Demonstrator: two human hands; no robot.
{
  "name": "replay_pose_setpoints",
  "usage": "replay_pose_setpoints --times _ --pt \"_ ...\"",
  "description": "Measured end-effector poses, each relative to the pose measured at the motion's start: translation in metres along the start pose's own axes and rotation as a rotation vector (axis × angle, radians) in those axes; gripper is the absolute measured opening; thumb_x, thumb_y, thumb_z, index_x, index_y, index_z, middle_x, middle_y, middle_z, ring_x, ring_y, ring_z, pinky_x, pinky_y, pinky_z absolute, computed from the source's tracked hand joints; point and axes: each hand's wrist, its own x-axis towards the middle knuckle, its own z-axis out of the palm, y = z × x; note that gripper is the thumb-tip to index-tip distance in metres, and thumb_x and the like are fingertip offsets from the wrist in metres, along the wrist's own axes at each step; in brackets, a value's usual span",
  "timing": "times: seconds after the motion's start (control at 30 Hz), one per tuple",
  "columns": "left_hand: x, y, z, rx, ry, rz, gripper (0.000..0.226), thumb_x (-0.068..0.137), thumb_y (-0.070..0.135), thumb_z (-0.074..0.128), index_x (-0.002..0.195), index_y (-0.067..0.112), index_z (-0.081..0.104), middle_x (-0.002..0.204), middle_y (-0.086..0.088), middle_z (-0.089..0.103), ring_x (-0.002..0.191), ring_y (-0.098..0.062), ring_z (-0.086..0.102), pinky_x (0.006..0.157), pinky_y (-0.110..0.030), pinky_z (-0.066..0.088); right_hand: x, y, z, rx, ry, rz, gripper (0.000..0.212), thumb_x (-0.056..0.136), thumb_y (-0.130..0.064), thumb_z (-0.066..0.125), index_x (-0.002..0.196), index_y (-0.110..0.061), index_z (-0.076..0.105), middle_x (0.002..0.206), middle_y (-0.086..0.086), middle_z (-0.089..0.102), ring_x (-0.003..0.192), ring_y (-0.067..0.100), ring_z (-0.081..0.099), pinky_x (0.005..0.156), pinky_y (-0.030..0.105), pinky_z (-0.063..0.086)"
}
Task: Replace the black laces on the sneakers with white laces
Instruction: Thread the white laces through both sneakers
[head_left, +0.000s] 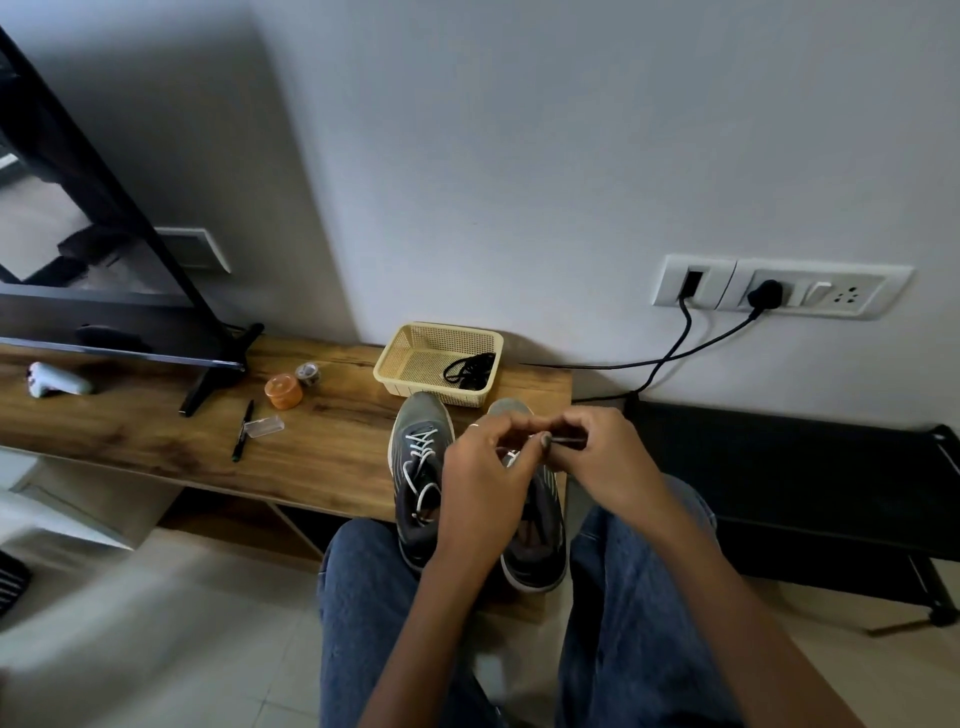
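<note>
Both hands — left (485, 467), right (605, 457) — pinch a white lace (563, 440) over 2 sneakers (418, 467); no legible writing.

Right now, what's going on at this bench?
A seated person is relacing a pair of sneakers on a wooden bench. The left sneaker already carries a white lace. Both hands, left hand and right hand, pinch a lace end over the right sneaker. Black laces lie in the basket behind.
</note>
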Motion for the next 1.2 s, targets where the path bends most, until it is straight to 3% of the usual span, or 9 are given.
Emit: replay_pose_setpoints --times 0.2,0.33,0.4,0.53,0.63,0.7,0.83,1.0,1.2 --pt "0.001 -0.025 0.007 -0.105 -0.021 -0.129 0.029 0.091 0.023 0.051 0.114 0.037 0.059 0.114 0.007 0.056 0.102 -0.006 0.056 0.088 -0.024 0.047 0.004 -0.002 -0.003 -0.004 0.045 0.014 0.002 0.082 -0.016 0.073 0.080 -0.018 0.073 0.074 -0.004 0.071 0.071 0.008 0.067 0.074 0.036 0.058" --pt "0.001 -0.046 0.014 0.072 -0.202 -0.072 0.015 0.096 0.019 0.053 0.105 0.022 0.065 0.090 0.014 0.053 0.083 0.000 0.050 0.075 -0.021 0.041 0.008 -0.004 -0.006 0.030 0.019 0.008 0.006 0.082 -0.011 0.071 0.079 -0.017 0.073 0.068 0.002 0.071 0.063 0.014 0.067 0.066 0.033 0.058" --pt "0.002 -0.052 0.015 0.055 -0.184 -0.119 0.011 0.096 0.015 0.054 0.099 0.017 0.065 0.084 0.013 0.057 0.075 0.003 0.052 0.068 -0.016 0.040 0.012 -0.003 -0.007 0.055 0.023 0.021 0.008 0.081 -0.008 0.070 0.079 -0.016 0.072 0.066 0.001 0.071 0.059 0.010 0.067 0.063 0.027 0.056" --pt "0.003 -0.062 0.008 0.015 -0.071 -0.252 0.009 0.095 0.019 0.057 0.095 0.020 0.066 0.087 0.007 0.069 0.080 -0.005 0.064 0.076 -0.028 0.053 0.016 0.007 -0.012 0.117 0.114 0.061 0.014 0.083 -0.004 0.069 0.080 -0.017 0.070 0.069 0.003 0.071 0.063 0.018 0.069 0.066 0.030 0.059" --pt "0.002 -0.061 0.004 0.039 0.018 -0.267 0.005 0.091 0.020 0.063 0.091 0.024 0.067 0.082 0.010 0.069 0.076 0.003 0.063 0.069 -0.012 0.048 0.022 0.024 -0.005 0.102 0.199 0.114 0.017 0.082 -0.001 0.068 0.078 -0.017 0.070 0.068 0.003 0.070 0.065 0.020 0.069 0.068 0.034 0.060" --pt "0.000 -0.062 0.004 0.026 0.050 -0.287 0.004 0.090 0.021 0.066 0.091 0.023 0.069 0.081 0.010 0.070 0.076 0.003 0.064 0.067 -0.009 0.048 0.024 0.038 0.006 0.012 0.248 0.126 0.016 0.080 -0.004 0.070 0.077 -0.020 0.070 0.067 -0.002 0.069 0.063 0.014 0.067 0.066 0.030 0.059" --pt "-0.005 -0.070 0.012 -0.077 0.075 -0.398 0.004 0.088 0.018 0.068 0.090 0.018 0.071 0.078 0.003 0.073 0.074 -0.005 0.069 0.069 -0.018 0.054 0.021 0.065 0.029 -0.137 0.289 0.143 0.006 0.080 -0.009 0.072 0.082 -0.015 0.073 0.072 -0.012 0.064 0.068 -0.004 0.060 0.059 0.005 0.044" --pt "-0.022 -0.084 0.028 -0.134 0.063 -0.528 0.005 0.087 0.013 0.068 0.086 0.016 0.072 0.073 0.000 0.074 0.073 -0.013 0.071 0.070 -0.025 0.057 0.016 0.088 0.053 -0.075 0.250 0.245 0.005 0.078 -0.011 0.075 0.076 -0.014 0.071 0.070 -0.007 0.067 0.066 0.004 0.062 0.061 0.018 0.046" --pt "-0.036 -0.093 0.040 0.190 -0.026 -0.561 0.012 0.089 0.022 0.065 0.094 0.016 0.074 0.083 0.003 0.073 0.078 -0.007 0.068 0.076 -0.031 0.055 0.008 0.098 0.068 -0.059 0.146 0.338 0.015 0.079 -0.009 0.072 0.069 -0.020 0.068 0.066 -0.003 0.067 0.065 0.014 0.065 0.066 0.031 0.054"
